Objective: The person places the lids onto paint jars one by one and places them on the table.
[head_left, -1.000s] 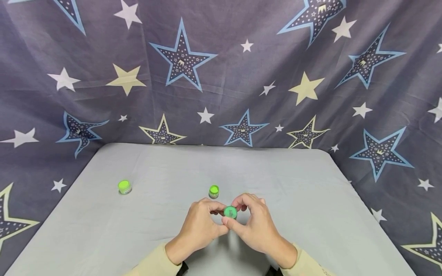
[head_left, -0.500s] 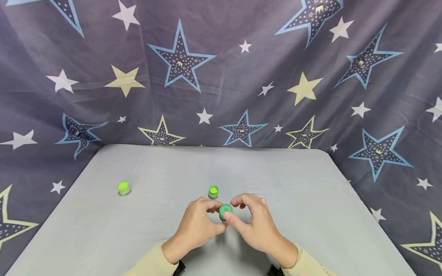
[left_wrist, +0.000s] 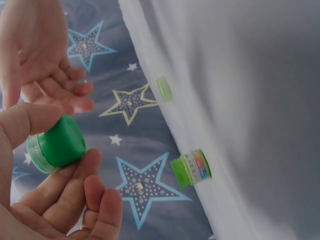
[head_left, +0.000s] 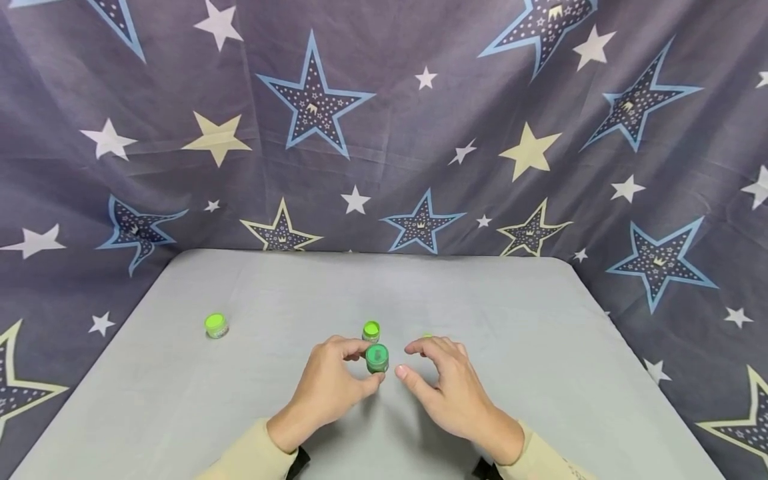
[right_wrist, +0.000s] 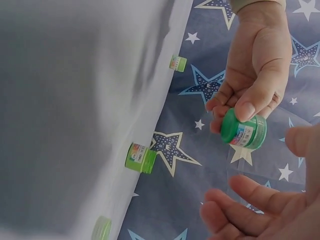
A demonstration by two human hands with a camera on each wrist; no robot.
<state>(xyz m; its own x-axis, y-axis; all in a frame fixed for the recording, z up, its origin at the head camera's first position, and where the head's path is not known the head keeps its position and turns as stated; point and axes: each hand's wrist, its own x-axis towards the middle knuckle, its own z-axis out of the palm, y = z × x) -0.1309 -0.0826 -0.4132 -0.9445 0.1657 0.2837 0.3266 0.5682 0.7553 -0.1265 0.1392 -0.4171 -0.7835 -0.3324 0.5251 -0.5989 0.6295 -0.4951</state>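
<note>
My left hand [head_left: 333,380] pinches a small dark green paint jar [head_left: 377,359] between thumb and fingers, above the table. A label shows on the jar [right_wrist: 243,134] in the right wrist view, with a clear band near its upper end. Beside it, to the right, my right hand [head_left: 450,387] holds nothing; its thumb and fingers are spread apart. Just beyond the held jar stands a light green jar [head_left: 371,331], its threaded rim [left_wrist: 181,172] bare in the left wrist view. A light green lid [right_wrist: 102,229] lies on the table, mostly hidden behind my right hand in the head view.
Another light green jar [head_left: 216,325] stands at the left of the table. The table [head_left: 288,287] has a pale grey cloth. Behind and at the sides hangs a dark curtain [head_left: 396,133] with stars.
The left hand has carried the dark green jar left and slightly away from me. My right hand has let go of it, and the light green lid now peeks out behind that hand.
</note>
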